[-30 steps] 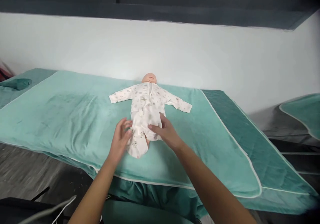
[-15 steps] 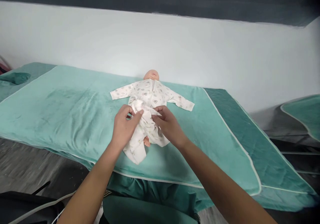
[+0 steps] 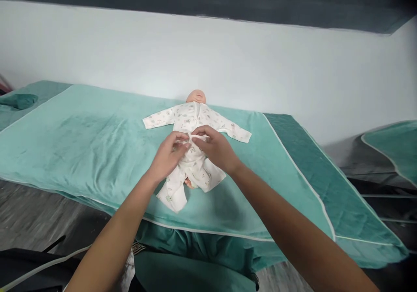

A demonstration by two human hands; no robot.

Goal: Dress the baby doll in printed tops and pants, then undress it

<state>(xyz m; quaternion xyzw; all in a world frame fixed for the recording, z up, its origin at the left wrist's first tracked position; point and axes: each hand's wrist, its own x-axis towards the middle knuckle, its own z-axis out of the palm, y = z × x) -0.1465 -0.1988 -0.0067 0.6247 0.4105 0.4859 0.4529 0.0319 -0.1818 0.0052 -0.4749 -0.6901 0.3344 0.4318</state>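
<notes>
A baby doll (image 3: pixel 196 96) lies on its back, its head toward the wall, in a white patterned top (image 3: pixel 189 116) with both sleeves spread out. White patterned pants (image 3: pixel 197 172) cover its legs, and a bit of the doll's foot shows between the two pant legs. At the waist, my left hand (image 3: pixel 171 153) pinches the pants' upper edge. Close beside it, my right hand (image 3: pixel 215 146) grips the same waistband, fingers bent over the cloth. The fingertips of both hands nearly meet at the doll's middle.
A light green cover (image 3: pixel 97 131) with white piping lies over the bed, a darker green one beneath it. Behind stands a white wall (image 3: pixel 208 57). A green stool seat (image 3: pixel 192 274) is at the near edge, and a pale cable (image 3: pixel 48 263) runs at the lower left.
Both hands have moved up toward the doll's waist and closer together. The bunched pants are now spread flatter over the doll's belly and legs.
</notes>
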